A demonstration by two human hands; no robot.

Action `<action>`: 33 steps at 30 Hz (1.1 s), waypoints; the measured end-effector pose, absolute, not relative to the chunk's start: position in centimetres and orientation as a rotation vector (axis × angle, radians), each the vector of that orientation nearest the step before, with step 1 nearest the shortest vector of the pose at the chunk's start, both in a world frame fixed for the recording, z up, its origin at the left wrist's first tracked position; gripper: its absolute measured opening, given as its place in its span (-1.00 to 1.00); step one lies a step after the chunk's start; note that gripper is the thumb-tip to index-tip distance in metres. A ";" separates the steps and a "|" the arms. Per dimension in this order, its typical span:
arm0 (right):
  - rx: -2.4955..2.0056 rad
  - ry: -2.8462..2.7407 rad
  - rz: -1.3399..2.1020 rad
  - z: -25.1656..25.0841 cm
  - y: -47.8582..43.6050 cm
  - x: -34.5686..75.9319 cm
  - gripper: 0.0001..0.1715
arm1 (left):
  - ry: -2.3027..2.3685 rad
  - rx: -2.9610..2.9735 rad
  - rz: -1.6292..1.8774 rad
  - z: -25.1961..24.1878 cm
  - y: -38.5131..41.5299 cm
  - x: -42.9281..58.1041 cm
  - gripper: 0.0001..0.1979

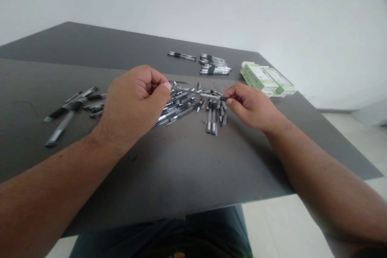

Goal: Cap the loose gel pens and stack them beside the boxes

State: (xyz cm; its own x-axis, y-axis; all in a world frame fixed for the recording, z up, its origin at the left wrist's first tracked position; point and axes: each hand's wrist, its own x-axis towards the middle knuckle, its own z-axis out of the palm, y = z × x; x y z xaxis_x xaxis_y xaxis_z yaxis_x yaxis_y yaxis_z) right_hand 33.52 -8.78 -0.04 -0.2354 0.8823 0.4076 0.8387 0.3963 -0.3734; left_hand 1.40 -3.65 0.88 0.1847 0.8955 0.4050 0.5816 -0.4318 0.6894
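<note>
Between my two hands I am holding one slim pen (208, 95) above the middle of the matte, dark grey tabletop (169, 177); my left hand (130, 109) is pinching its thin, dark end with closed fingers (165, 88), and my right hand (254, 105) is gripping its black end between thumb and forefinger, a clear plastic stretch showing between. Beneath it, a heap of slender, glossy pen parts (181, 109) is lying too tangled for me to count. Nearer me, two clear barrels with black grips (214, 123) are lying side by side, small tubular pieces (223, 119) crowding beside them. On my left, several larger-looking clear and black pen pieces (61, 129) are lying at slants. Farther off, an overlapping stack of pens (214, 69) is lying near two printed, green-and-white rectangular cardboard boxes (260, 80).
</note>
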 end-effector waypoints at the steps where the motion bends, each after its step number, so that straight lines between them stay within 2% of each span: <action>1: -1.461 -2.099 0.102 0.0 -8.8 33.5 -0.89 | 1.389 2.088 1.128 0.9 -3.6 1.4 -0.85; 14: -1.474 -2.101 0.104 0.0 -8.8 33.5 -0.87 | 1.381 2.122 1.143 1.0 -3.8 1.4 -0.78; 22: -1.450 -2.090 0.071 -0.3 -8.7 33.6 -0.88 | 1.371 2.147 1.264 0.6 -3.5 1.7 -0.83; 33: -1.446 -2.085 0.067 -0.1 -8.8 33.5 -0.87 | 1.407 2.154 1.190 0.8 -3.7 1.6 -0.82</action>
State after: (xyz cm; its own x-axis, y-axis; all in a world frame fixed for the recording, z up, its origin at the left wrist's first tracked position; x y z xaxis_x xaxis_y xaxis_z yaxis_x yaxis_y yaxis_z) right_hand 33.48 -8.84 -0.15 -0.2319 0.8682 0.4387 0.8381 0.4072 -0.3629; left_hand 1.62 -3.70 0.82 0.1746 0.8635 0.4732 0.6100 -0.4721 0.6364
